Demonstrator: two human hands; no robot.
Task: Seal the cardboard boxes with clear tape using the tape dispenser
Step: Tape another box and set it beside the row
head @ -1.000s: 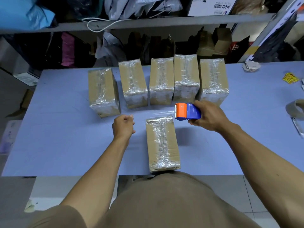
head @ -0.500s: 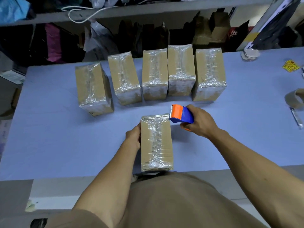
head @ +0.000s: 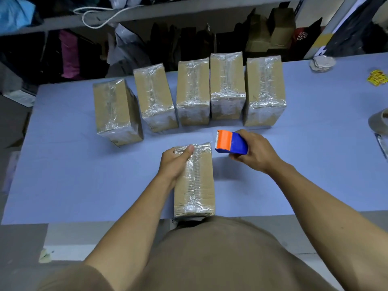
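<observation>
A: Head view, and the near cardboard box (head: 194, 181) lies lengthwise on the blue counter (head: 69, 177), right at its front edge, clear tape running down its top. The left hand (head: 174, 163) is clamped on the far left corner, thumb pressed flat on the taped top.

B: And the tape dispenser (head: 231, 143)?

A: Orange and blue, gripped firmly in the right hand (head: 257, 154), just beside the box's far right corner, not touching it. Orange end faces left.

B: What's changed?

A: Half a second ago the left hand was only against the box's left side; now its thumb is up over the top edge. A second back it was a loose fist out on the counter, off the box, with the dispenser higher beyond the far end.

B: Other boxes?

A: A row of five taped boxes (head: 227, 87) stands across the back of the counter, all closed; the leftmost sits a little nearer and apart. Contents can't be seen. A tape roll (head: 379, 122) peeks in at the right edge.
</observation>
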